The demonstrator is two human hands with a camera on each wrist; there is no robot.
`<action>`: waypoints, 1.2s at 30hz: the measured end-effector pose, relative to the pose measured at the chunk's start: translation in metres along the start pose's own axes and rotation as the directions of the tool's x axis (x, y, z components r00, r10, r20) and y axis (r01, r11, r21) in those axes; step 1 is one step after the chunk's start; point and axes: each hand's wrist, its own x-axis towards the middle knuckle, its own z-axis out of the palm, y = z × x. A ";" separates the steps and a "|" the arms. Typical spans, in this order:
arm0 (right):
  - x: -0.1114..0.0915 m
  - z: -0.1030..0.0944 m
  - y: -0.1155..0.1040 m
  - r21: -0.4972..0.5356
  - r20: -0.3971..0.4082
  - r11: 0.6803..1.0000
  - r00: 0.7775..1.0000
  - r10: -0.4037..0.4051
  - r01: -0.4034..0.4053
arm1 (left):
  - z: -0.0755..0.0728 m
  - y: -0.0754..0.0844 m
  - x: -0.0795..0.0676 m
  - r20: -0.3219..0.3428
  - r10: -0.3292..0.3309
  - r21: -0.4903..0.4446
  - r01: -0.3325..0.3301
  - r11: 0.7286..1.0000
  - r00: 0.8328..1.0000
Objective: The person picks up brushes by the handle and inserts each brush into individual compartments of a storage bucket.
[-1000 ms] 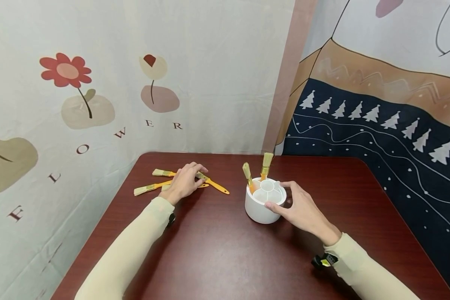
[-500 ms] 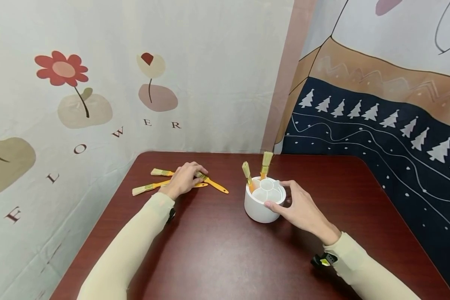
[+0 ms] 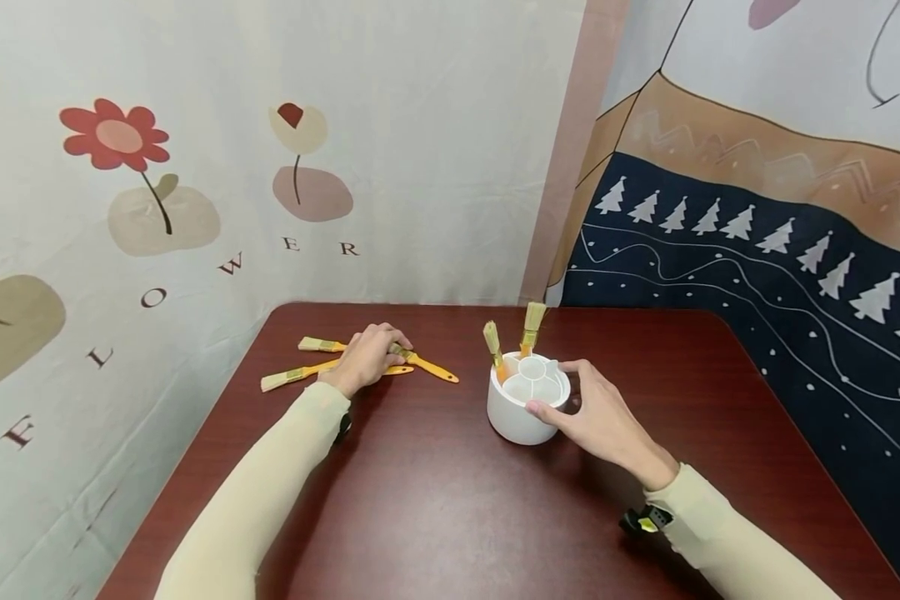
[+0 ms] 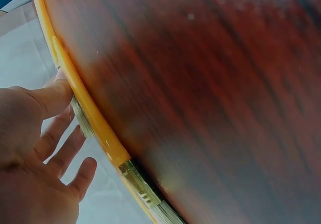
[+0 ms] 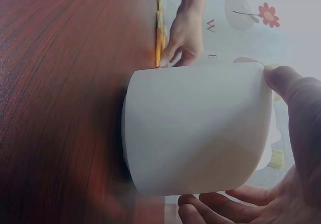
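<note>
Between nine and ten o'clock of the white pot (image 3: 520, 421), pinch the rightmost brush (image 3: 437, 369) squarely and lift it clear of the other loose brushes (image 3: 292, 378); that seems the step in hand. Your left hand (image 3: 367, 354) is over them, thumb touching a handle, outer fingers spread; I cannot tell whether the pinch is closed. At three o'clock, your right hand (image 3: 607, 412) grips the pot's rim, thumb and fingers wide apart; light pressure should steady it.

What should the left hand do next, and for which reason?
Perhaps lift one loose brush toward the white holder: the left hand is right at that brush, the right hand grips the holder, and two brushes stand in it.
</note>
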 end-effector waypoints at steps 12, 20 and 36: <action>0.000 0.004 -0.001 -0.001 -0.015 1.000 1.000 -0.002 0.002 | -0.001 0.000 0.000 -0.016 -0.018 -0.005 0.017 1.000 1.000; -0.001 0.007 -0.001 -0.004 -0.012 1.000 1.000 0.026 -0.026 | -0.003 0.003 -0.002 -0.039 -0.017 -0.019 0.016 1.000 0.999; -0.002 0.007 0.005 0.026 -0.014 0.999 1.000 -0.020 0.020 | -0.016 0.013 -0.016 -0.099 -0.017 -0.102 0.007 0.995 0.995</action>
